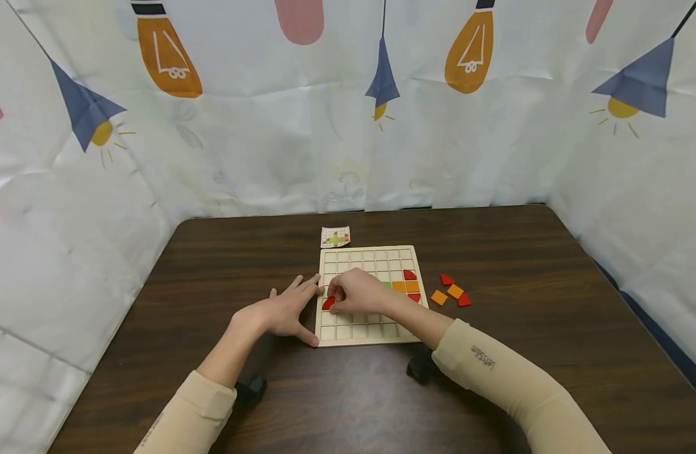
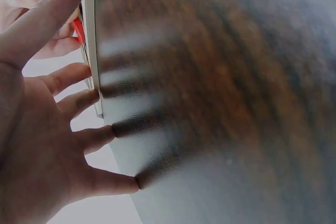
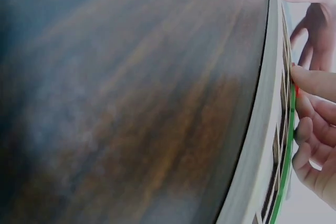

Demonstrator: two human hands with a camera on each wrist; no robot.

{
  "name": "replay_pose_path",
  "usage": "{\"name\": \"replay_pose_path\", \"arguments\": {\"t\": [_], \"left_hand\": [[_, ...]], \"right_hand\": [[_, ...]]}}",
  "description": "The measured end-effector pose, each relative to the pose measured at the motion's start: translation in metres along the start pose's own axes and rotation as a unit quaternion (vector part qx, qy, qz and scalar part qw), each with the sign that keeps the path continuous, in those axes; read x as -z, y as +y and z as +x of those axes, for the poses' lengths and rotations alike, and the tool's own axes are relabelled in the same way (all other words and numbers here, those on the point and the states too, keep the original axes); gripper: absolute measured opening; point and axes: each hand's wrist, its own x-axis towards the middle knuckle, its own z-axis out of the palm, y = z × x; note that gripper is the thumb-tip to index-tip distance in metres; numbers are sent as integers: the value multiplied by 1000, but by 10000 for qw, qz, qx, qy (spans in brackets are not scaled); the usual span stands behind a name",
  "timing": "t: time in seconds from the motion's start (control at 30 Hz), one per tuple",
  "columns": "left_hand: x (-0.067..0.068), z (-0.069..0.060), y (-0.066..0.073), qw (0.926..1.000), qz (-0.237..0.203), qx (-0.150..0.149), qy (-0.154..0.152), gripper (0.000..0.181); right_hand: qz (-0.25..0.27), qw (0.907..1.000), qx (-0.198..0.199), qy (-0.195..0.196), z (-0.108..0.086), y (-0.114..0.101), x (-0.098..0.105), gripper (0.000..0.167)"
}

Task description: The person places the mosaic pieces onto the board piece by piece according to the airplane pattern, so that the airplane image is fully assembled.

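Observation:
A pale wooden grid board (image 1: pixel 359 333) lies on the table. Over its left part, my right hand (image 1: pixel 356 291) pinches a small red rounded tile (image 1: pixel 328 304) between thumb and fingers, down at the board's surface. The fingers of my left hand (image 1: pixel 282 312) are spread, with thumb and fingertips against the board's left edge. On the board's right side sit orange tiles (image 1: pixel 406 286) in a row, with a red tile (image 1: pixel 409 275) above and another red tile (image 1: pixel 414 297) below. Green tiles (image 3: pixel 285 174) run across the board, mostly hidden by my right hand in the head view.
Right of the board lie loose tiles: an orange one (image 1: pixel 439 297), another orange one (image 1: pixel 455 291), a red one (image 1: pixel 447 279) and a second red one (image 1: pixel 464 300). A small pattern card (image 1: pixel 335 237) lies behind the board. A printed white curtain (image 1: pixel 257 151) surrounds the dark wooden table (image 1: pixel 512 265).

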Motion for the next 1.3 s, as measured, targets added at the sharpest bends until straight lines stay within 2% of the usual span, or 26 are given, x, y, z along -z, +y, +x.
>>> {"name": "replay_pose_path", "arguments": {"t": [0.23, 0.47, 0.8, 1.07, 1.3], "left_hand": [[0, -1, 0, 10000, -1, 9, 11, 98], [0, -1, 0, 10000, -61, 32, -24, 95], [1, 1, 0, 10000, -14, 81, -32, 95], [0, -1, 0, 9999, -69, 78, -34, 95], [0, -1, 2, 10000, -46, 47, -65, 95]], "right_hand": [[-111, 9999, 17, -20, -2, -3, 0, 22], [-56, 9997, 195, 143, -14, 2, 8, 22], [-48, 9995, 136, 293, -37, 20, 25, 17], [68, 9986, 289, 428, -56, 36, 34, 13], [278, 9981, 105, 541, -80, 54, 41, 14]]}}
